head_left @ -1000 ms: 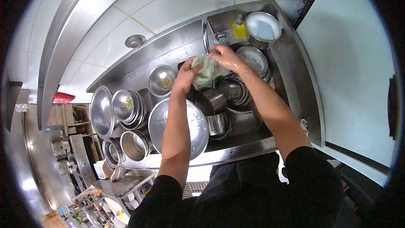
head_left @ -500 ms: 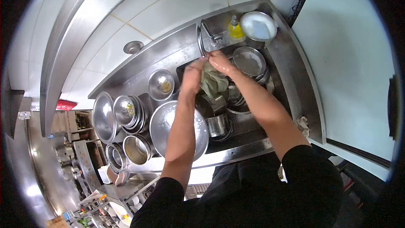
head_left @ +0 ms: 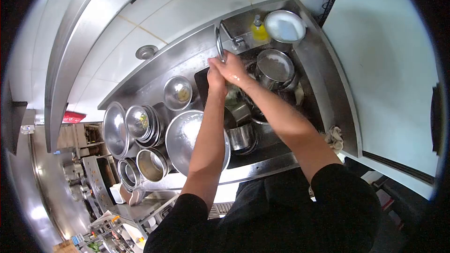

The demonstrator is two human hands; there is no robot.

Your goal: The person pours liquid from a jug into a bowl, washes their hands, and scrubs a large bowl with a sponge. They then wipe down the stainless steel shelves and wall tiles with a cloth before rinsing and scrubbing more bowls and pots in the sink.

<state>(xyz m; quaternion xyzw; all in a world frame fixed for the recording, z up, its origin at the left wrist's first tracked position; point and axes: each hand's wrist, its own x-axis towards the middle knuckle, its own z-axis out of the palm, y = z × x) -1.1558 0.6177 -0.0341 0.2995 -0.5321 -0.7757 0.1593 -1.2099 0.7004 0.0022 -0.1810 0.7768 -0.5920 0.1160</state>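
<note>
My left hand (head_left: pixel 216 78) and my right hand (head_left: pixel 231 69) are pressed together beneath the curved faucet (head_left: pixel 219 41), both wet and closed. Whatever sits between their fingers is hidden. Just below them, partly covered by my forearms, shows a bit of greenish cloth (head_left: pixel 232 95) over the sink. Metal pots crowd the basin: a saucepan (head_left: pixel 242 138) lies close under my wrists, and a round pot with greyish water (head_left: pixel 275 65) stands to the right of my right hand.
A large steel bowl (head_left: pixel 180 138) stands left of my left forearm, beside a smaller bowl (head_left: pixel 177 93) and stacked bowls (head_left: pixel 138 121). Behind the basin are a yellow soap bottle (head_left: pixel 258 29) and a bowl of suds (head_left: pixel 284 24). A crumpled rag (head_left: pixel 334 137) lies on the right front edge.
My hands have come together under the faucet, the left one moving up and in. The greenish cloth that hung spread below them is now mostly out of sight.
</note>
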